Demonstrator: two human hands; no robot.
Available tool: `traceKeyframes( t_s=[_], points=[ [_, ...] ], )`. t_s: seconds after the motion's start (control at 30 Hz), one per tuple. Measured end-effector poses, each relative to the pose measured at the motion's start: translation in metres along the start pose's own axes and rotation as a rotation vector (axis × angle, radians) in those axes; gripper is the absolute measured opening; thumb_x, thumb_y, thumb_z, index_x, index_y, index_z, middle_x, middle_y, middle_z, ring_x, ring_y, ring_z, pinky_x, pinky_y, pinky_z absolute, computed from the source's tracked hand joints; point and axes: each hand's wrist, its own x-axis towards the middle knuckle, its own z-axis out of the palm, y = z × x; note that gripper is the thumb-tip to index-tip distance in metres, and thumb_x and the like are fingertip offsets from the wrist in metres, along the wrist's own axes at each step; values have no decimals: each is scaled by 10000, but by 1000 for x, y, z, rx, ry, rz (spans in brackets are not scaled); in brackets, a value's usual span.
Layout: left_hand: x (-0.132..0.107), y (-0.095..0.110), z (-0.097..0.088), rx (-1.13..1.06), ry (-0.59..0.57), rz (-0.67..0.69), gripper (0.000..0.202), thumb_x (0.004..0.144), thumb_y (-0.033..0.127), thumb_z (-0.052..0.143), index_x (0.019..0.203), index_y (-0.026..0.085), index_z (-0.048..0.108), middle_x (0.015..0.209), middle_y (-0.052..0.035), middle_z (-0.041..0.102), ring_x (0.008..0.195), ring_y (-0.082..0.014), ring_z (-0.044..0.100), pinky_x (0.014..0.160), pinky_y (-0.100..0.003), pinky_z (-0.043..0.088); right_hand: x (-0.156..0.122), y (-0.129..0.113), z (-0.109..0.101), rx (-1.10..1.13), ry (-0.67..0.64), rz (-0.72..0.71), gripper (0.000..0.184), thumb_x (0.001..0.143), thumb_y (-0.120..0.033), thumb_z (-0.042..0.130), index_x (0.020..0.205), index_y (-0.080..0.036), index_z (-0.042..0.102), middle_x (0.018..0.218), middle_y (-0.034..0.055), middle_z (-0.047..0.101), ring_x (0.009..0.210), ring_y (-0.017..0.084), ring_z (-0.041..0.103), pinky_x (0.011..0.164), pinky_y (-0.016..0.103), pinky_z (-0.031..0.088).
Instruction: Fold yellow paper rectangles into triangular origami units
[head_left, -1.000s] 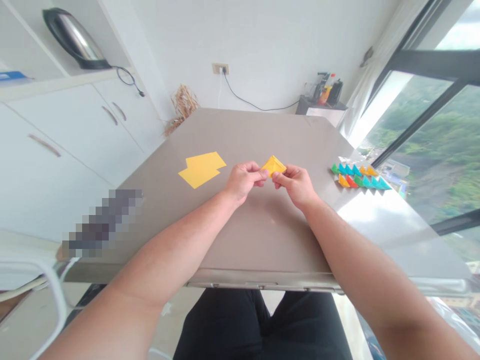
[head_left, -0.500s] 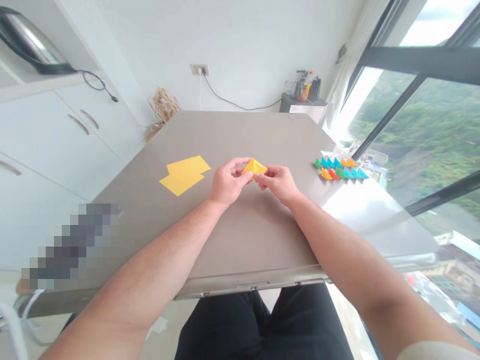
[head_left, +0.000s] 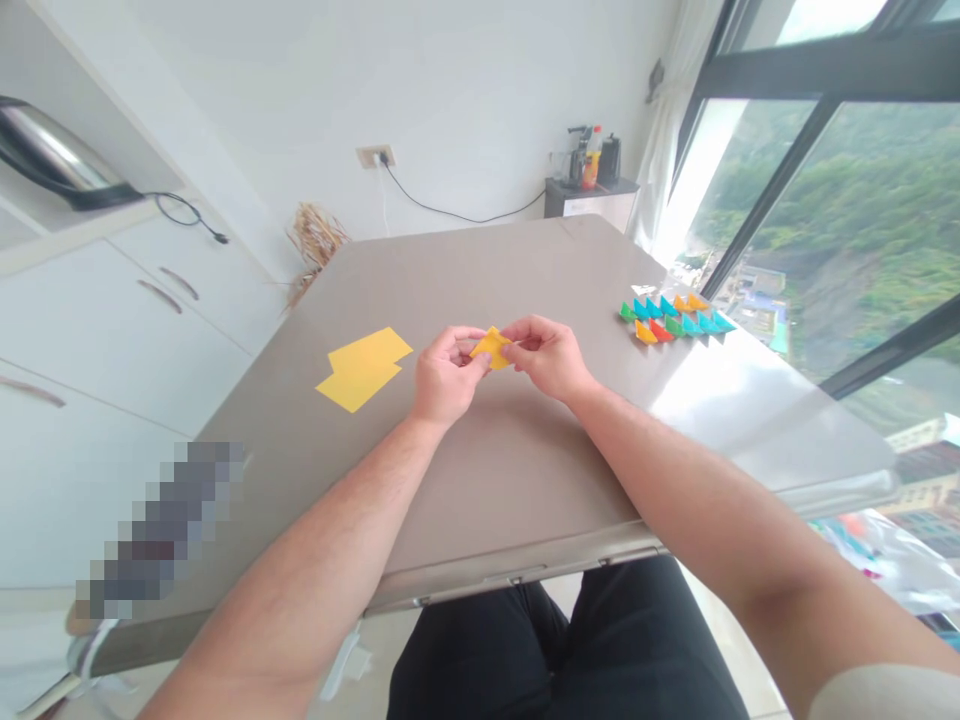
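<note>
My left hand (head_left: 444,378) and my right hand (head_left: 549,357) meet just above the middle of the grey table (head_left: 510,470). Between them they pinch a small folded piece of yellow paper (head_left: 491,348), each hand closed on one side of it. Two flat yellow paper sheets (head_left: 364,367) lie overlapped on the table to the left of my left hand. A cluster of several small folded paper triangles (head_left: 675,317) in green, blue, orange and red lies to the right of my right hand, near the window side.
White cabinets (head_left: 112,330) stand along the left, with a kettle (head_left: 52,160) on a shelf. A small stand with bottles (head_left: 592,165) is at the far wall. A large window (head_left: 840,220) runs along the right. A pixelated patch (head_left: 161,520) covers the near left table edge.
The folded yellow piece has been turned and pressed smaller between my fingers. The view has swung to the right, so the table contents sit further left in the picture.
</note>
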Motion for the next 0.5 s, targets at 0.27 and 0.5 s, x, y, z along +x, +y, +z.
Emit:
traceKeyframes(
  t_s=[0.27, 0.5],
  points=[
    [0, 3, -1, -52, -37, -66, 272, 769, 351, 812, 922, 195, 651, 764, -25, 747, 670, -176, 725, 676, -307, 609, -2, -10, -5, 53, -166, 152, 178, 789, -273, 769, 838, -177, 628, 693, 23, 729, 636, 154, 703, 596, 257, 550],
    [2, 7, -3, -120, -1, -153, 319, 746, 392, 820, 923, 185, 655, 741, -34, 762, 645, -207, 739, 698, -378, 632, -1, -11, -10, 54, -224, 123, 179, 795, -219, 730, 962, -176, 681, 762, 28, 748, 709, 175, 733, 639, 273, 570]
  ],
)
